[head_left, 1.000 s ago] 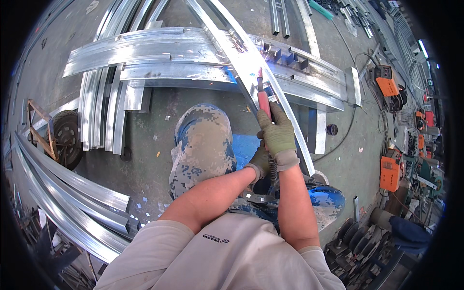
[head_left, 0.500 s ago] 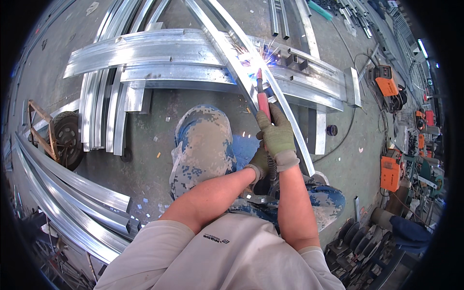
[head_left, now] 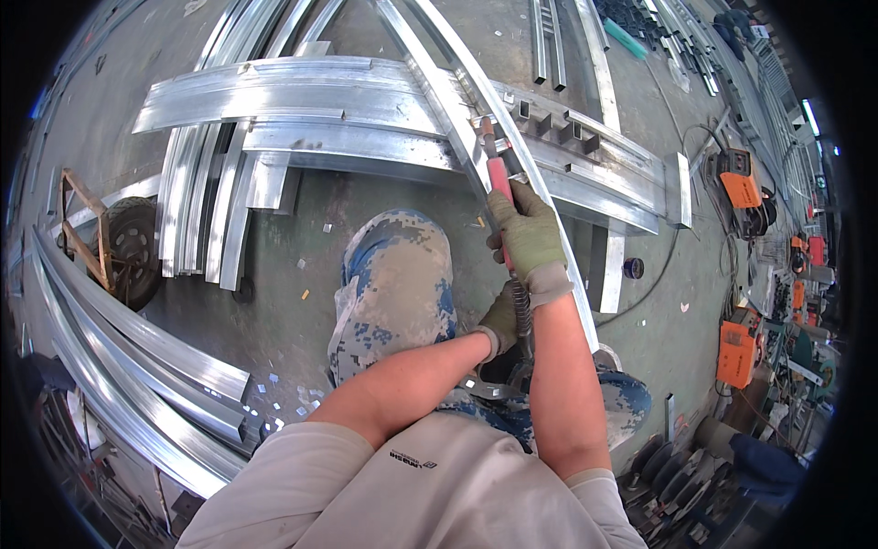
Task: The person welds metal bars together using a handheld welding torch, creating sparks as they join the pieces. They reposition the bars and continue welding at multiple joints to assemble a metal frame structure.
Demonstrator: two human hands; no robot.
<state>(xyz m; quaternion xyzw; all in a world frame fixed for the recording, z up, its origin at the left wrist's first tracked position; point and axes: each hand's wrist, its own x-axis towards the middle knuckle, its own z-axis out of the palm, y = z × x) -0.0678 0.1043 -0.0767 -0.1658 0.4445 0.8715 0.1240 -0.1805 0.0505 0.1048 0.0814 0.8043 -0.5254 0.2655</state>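
Note:
My right hand (head_left: pixel 532 236), in an olive work glove, is wrapped round the red handle of a welding torch (head_left: pixel 499 178). The torch's copper-coloured nozzle points away from me, between two long bright metal rails (head_left: pixel 430 82) that lie slantwise across a stack of wide metal profiles (head_left: pixel 357 137). No arc or sparks show at its tip. A ribbed black cable (head_left: pixel 523 316) runs from the handle down towards my lap. Close beside that cable is my left hand (head_left: pixel 498 320), gloved too and curled closed; what its fingers hold is hidden.
My camouflage-clad knee (head_left: pixel 398 274) rises left of the torch. Long metal profiles (head_left: pixel 155 357) and a wheel (head_left: pixel 133 252) lie at the left. Orange machines (head_left: pixel 737 352), cables and a round black tin (head_left: pixel 633 268) are at the right. Small scraps litter the floor.
The bright arc and flying sparks at the torch tip have gone out. The nozzle has drawn back slightly, still in my right hand, and the whole view has shifted a little.

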